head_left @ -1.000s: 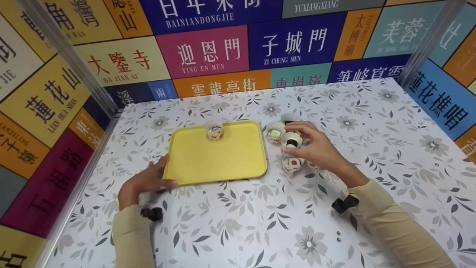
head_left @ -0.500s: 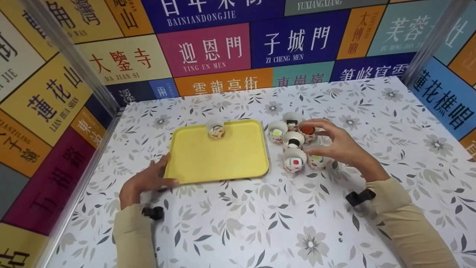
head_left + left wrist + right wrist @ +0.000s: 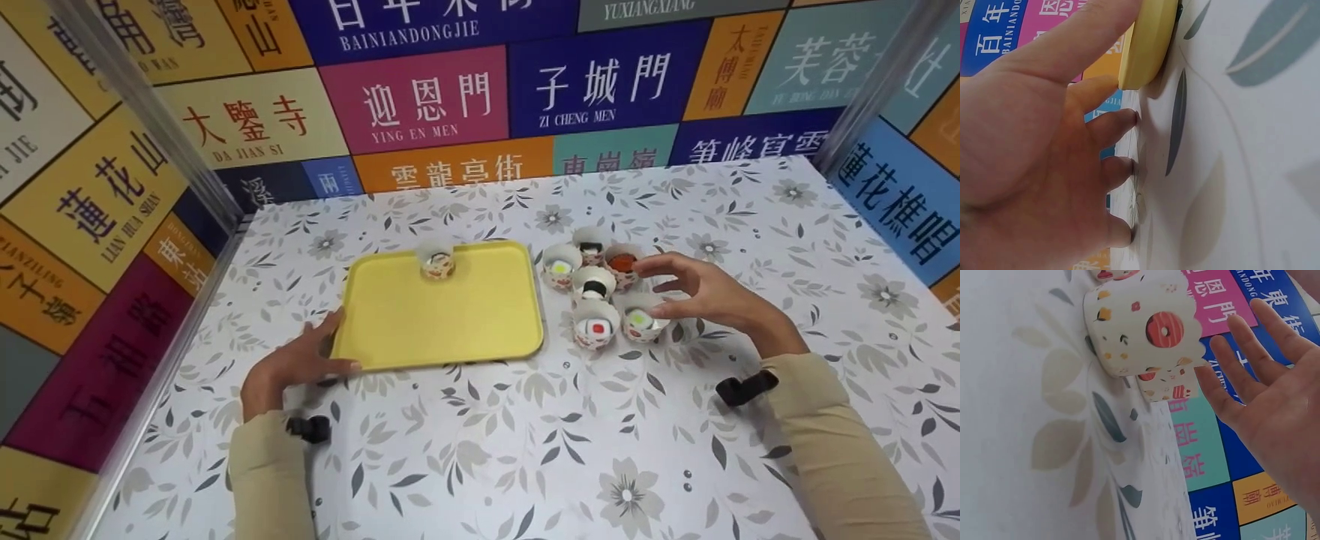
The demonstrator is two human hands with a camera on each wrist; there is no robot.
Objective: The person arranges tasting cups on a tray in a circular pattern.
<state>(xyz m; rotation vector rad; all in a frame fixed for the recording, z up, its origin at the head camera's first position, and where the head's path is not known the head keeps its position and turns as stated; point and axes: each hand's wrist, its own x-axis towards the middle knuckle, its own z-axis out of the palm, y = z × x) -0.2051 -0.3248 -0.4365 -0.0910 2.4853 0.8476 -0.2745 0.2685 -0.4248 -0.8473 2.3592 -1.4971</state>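
One cup [image 3: 436, 271] sits up on the yellow tray [image 3: 439, 330], close to its far edge — one aboard, and six more clustered on the desk [image 3: 465, 450] just off the tray's right end. By my reading it's early going: if the tray is where they belong, those six are left.

Over to the right hand [image 3: 709, 295]: thumb and fingers well apart, nothing between them, right beside the green-centred cup [image 3: 637, 337] and the orange-filled cup [image 3: 624, 284]. Whether a fingertip brushes a rim, I can't tell. The left hand [image 3: 289, 367] has thumb and fingers spread apart too, touching the tray at its near left corner — contact, no fist round it.

Now the lie of things: the tray is flat, long axis running left to right across the desk, its right end angled slightly away from the person. Every cup stands upright, mouth up, fillings showing; they look round, so no long side to read.
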